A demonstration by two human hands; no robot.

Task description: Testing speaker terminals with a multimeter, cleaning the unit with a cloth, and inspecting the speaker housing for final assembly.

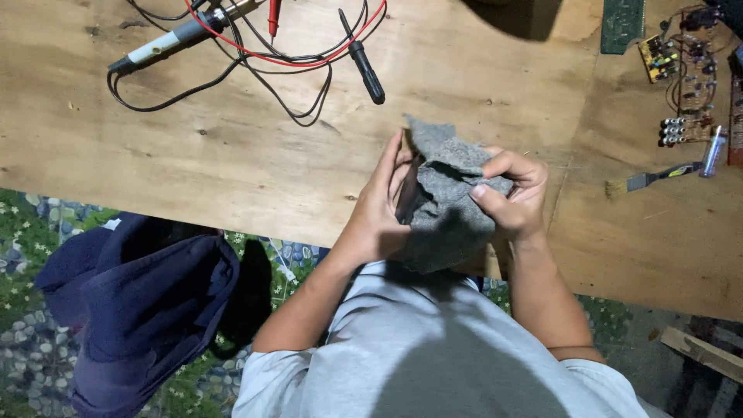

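A crumpled grey cloth (445, 197) is held between both hands over the front edge of a wooden tabletop (255, 147). My left hand (379, 209) grips a thin dark flat object, mostly hidden behind the cloth, with its fingers stretched upward along it. My right hand (512, 193) pinches the cloth from the right side, thumb pressed on the fabric. What the flat object is cannot be told.
Red and black test leads with probes (271, 46), a black-handled tool (365, 71) and a grey pen-like tool (166, 40) lie at the back left. Circuit boards (681, 70), a small brush (646, 179) and a vial (712, 151) sit at right. Dark blue cloth (139, 302) lies on the patterned floor.
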